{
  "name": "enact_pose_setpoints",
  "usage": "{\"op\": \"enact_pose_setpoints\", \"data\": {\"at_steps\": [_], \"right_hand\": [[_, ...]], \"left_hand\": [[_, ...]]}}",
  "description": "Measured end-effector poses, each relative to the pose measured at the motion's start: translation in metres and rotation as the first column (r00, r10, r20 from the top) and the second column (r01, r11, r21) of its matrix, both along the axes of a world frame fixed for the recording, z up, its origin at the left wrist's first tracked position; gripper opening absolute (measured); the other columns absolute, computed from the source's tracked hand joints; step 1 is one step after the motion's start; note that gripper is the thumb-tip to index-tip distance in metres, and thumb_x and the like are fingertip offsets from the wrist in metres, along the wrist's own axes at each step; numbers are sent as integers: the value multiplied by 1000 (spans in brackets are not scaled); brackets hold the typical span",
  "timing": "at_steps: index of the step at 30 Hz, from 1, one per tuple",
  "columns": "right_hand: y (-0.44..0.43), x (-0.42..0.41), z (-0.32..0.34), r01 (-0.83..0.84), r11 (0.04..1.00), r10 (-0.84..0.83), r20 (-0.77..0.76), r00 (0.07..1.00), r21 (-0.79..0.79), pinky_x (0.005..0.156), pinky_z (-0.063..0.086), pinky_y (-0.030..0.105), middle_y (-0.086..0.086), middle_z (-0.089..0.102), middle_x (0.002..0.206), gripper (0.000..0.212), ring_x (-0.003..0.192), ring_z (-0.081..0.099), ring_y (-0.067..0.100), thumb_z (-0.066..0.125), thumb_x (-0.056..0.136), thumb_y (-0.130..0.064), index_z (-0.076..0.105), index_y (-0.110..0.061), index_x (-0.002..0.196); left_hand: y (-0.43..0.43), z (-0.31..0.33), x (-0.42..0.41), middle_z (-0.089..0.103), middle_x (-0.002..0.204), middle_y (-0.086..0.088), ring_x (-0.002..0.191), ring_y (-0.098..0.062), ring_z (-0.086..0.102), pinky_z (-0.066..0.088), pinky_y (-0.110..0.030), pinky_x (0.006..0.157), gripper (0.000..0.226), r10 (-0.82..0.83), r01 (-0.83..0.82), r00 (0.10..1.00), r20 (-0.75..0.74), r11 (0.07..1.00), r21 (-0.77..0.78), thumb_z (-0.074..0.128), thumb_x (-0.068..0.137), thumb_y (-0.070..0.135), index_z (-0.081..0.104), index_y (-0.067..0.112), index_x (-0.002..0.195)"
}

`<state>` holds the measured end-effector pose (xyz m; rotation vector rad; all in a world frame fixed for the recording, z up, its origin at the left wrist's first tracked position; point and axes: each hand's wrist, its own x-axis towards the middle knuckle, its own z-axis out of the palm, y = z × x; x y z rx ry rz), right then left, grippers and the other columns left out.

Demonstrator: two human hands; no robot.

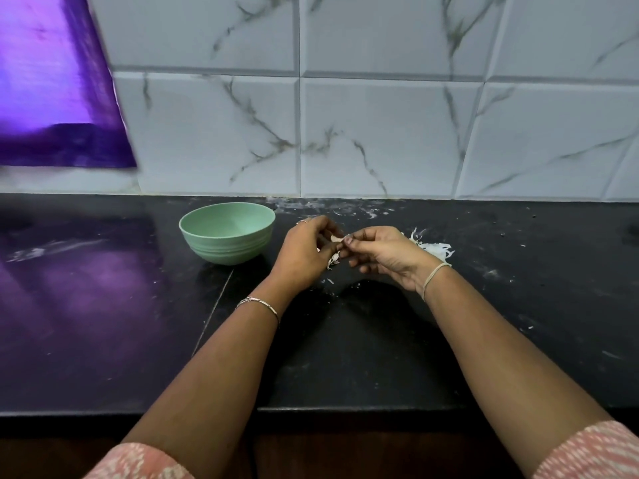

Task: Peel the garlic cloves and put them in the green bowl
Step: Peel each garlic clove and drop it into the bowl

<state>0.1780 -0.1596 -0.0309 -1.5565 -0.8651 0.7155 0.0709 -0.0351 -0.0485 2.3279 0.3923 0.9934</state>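
Left hand [304, 252] and right hand [380, 254] both pinch one garlic clove [336, 238] over the dark worktop [345, 340], skin partly off. Green bowl [226, 233], just left, appears empty. Peel scraps [432, 248] lie right. Judgement: early stage; nothing bowled yet.

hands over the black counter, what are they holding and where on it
A small pale garlic clove, pinched between the fingertips of the left hand and the right hand, one at each end.

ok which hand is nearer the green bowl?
Left. The left hand is just right of the green bowl, close to its side; the right hand sits farther right, beyond the left hand, both pinching a garlic clove.
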Motion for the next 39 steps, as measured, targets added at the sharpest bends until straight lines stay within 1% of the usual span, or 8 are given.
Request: {"op": "enact_pose_setpoints", "data": {"at_steps": [10,15,19,26,29,32,35,39], "right_hand": [[5,2,-4,46,998,-46,3,999,49,50,50,15,6,69,78,4,54,62,5,65,90,-10,63,-8,88],[4,3,-4,83,996,-83,32,996,14,49,49,15,6,68,77,6,53,60,5,61,93,-8,63,-8,88],[3,4,-2,104,995,-104,62,993,5,49,47,15,3,68,77,9,54,57,5,60,95,-11,65,-7,89],[2,1,-2,70,996,-66,85,994,-49,50,45,16,4,68,77,14,56,56,8,59,96,-9,66,1,101],[2,1,-1,74,996,-69,93,993,-49,50,46,16,4,68,78,12,57,57,8,59,96,-10,67,-1,97],[1,1,-1,70,996,-65,96,993,-49,51,46,16,4,68,78,12,58,57,8,59,96,-10,67,-1,98],[1,0,0,54,997,-49,95,994,-47,51,46,16,3,68,77,12,58,57,8,59,96,-10,67,-1,98],[2,-1,0,38,998,-34,86,996,-42,51,47,16,4,67,77,12,58,57,8,58,97,-12,65,-3,96]], "left_hand": [[-4,0,0,63,75,15,64,1,57,44,-11,62,16,8,-8,1000,2,1000,-14,70,83,8,67,24,84],[1,2,-2,62,76,13,70,-5,57,41,-7,61,9,4,-14,985,-172,998,-54,69,87,18,67,22,94],[11,15,-19,65,67,4,54,-7,55,44,-20,60,30,-33,0,961,-275,993,-118,78,80,38,70,11,91],[16,25,-47,67,69,8,61,-4,61,47,-16,63,31,-237,103,740,-629,965,-243,91,63,24,72,14,87],[23,24,-46,69,71,4,59,-2,61,44,-12,53,20,-290,130,718,-632,949,-287,85,73,13,72,14,88],[28,21,-43,70,76,-3,66,-8,61,50,-21,66,15,-317,169,743,-589,941,-293,81,77,7,73,13,88],[29,15,-39,72,82,-9,73,-13,63,53,-31,78,15,-315,185,799,-513,939,-289,79,78,5,72,13,89],[17,6,-22,67,69,3,59,-7,58,52,-26,66,13,-135,80,955,-263,975,-207,77,80,8,69,18,82]]}}
